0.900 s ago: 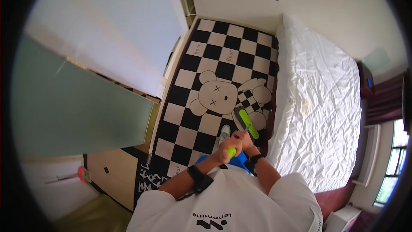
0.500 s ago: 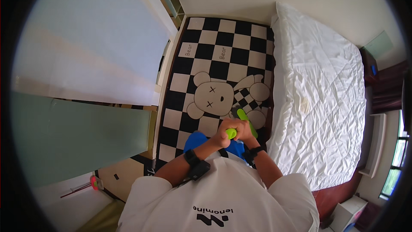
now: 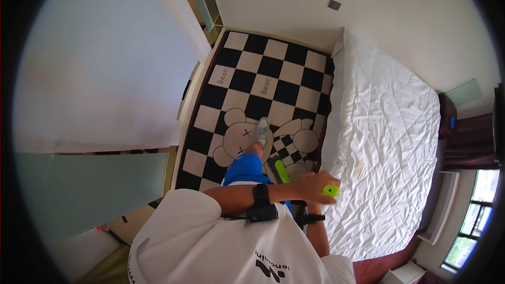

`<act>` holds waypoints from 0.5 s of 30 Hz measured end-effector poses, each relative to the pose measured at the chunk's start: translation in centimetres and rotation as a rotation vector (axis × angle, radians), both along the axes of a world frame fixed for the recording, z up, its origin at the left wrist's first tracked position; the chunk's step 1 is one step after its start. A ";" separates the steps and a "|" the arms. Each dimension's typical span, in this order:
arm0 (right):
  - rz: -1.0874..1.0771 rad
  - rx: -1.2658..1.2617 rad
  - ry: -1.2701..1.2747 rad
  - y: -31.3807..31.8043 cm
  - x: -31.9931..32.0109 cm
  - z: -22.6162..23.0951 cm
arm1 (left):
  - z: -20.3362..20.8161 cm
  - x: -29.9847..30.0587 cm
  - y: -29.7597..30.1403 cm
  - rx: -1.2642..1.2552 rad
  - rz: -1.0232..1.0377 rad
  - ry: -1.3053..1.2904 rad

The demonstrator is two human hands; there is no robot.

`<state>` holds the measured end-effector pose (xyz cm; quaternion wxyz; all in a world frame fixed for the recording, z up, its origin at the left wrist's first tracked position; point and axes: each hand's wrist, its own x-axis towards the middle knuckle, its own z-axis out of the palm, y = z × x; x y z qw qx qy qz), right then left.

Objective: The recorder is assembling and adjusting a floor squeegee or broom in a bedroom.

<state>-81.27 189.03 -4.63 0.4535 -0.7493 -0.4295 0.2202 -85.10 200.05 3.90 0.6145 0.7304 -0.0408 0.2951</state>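
Observation:
My left hand [image 3: 318, 186] is closed round the lime-green handle end [image 3: 330, 191] of a tool, beside the bed's edge; the left forearm crosses my body. My right hand [image 3: 309, 178], mostly hidden behind the left, appears closed on the same handle lower down. The tool's head, a lime-green bar [image 3: 283, 171] with a dark grey part [image 3: 273, 168] beside it, shows low by the patterned mat [image 3: 268, 84]. It resembles a flat mop or a broom; I cannot tell which. Black straps sit on both forearms.
A bed with a white quilt [image 3: 389, 142] stands along the right. At left are a pale panel [image 3: 105, 63] and a greenish glass one [image 3: 94, 189]. My shoe [image 3: 263, 128] rests on the checkered mat's bear drawing. A wall [image 3: 279, 0] rises at the far end.
Both hands have swung right with the handle end, toward the bed. The green head has shifted left and nearer. One leg has stepped forward onto the mat, and the view has turned.

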 end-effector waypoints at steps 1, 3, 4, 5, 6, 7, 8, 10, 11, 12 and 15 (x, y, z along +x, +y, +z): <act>-0.046 -0.019 0.005 1.0 0.9 0.5 | 0.4 1.6 1.3 -0.009 0.001 -0.015; -0.122 -0.052 0.010 4.0 3.0 1.5 | 1.8 4.6 4.6 -0.132 -0.421 0.229; -0.148 -0.067 0.004 5.6 4.3 2.3 | 1.9 6.2 5.9 -0.141 -0.415 0.208; -0.170 -0.085 0.008 7.2 5.4 3.0 | 2.1 7.6 6.6 -0.183 -0.299 0.206; -0.187 -0.098 0.006 9.1 6.6 3.6 | 2.0 9.2 7.8 -0.227 -0.179 0.204; -0.203 -0.113 0.001 10.9 7.9 4.2 | 2.6 11.1 10.1 -0.224 -0.211 0.171; -0.217 -0.116 -0.010 13.0 9.5 4.8 | 3.3 12.7 12.8 -0.236 -0.196 0.155; -0.221 -0.132 -0.023 16.6 12.1 6.0 | 5.3 14.8 18.0 -0.352 -0.325 0.170; -0.212 -0.133 -0.029 18.5 13.1 6.5 | 7.2 15.2 20.9 -0.365 -0.340 0.256; -0.197 -0.139 -0.034 20.2 14.2 7.0 | 8.3 15.8 22.7 -0.381 -0.313 0.252; -0.147 -0.161 -0.049 25.0 16.8 8.8 | 11.9 16.7 28.6 -0.350 -0.231 0.124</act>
